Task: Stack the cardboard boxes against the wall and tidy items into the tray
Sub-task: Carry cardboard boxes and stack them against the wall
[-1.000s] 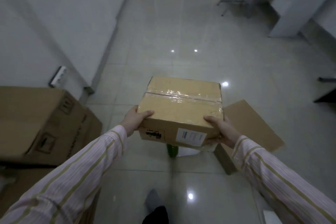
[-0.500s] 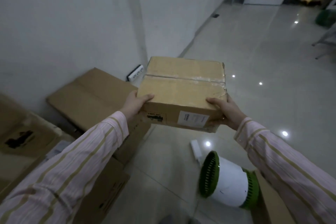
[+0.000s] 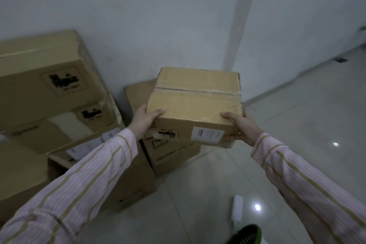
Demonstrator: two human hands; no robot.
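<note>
Head view, left hand [image 3: 145, 120], right hand [image 3: 241, 126], both gripping cardboard box [image 3: 195, 101]

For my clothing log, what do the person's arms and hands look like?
Both arms wear long shirt sleeves, left sleeve and right sleeve, pale pink with fine stripes and wider tan stripes. The left hand and right hand are bare, no gloves.

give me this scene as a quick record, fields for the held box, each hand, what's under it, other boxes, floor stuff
held box: taped cardboard box, white label on its near side, carried in the air
left hand: grips near left corner, thumb on top
right hand: grips near right corner, thumb on top
below it: printed carton on the floor by the wall
to the left: stacked large cartons
floor items: white object, green item at bottom edge
</note>
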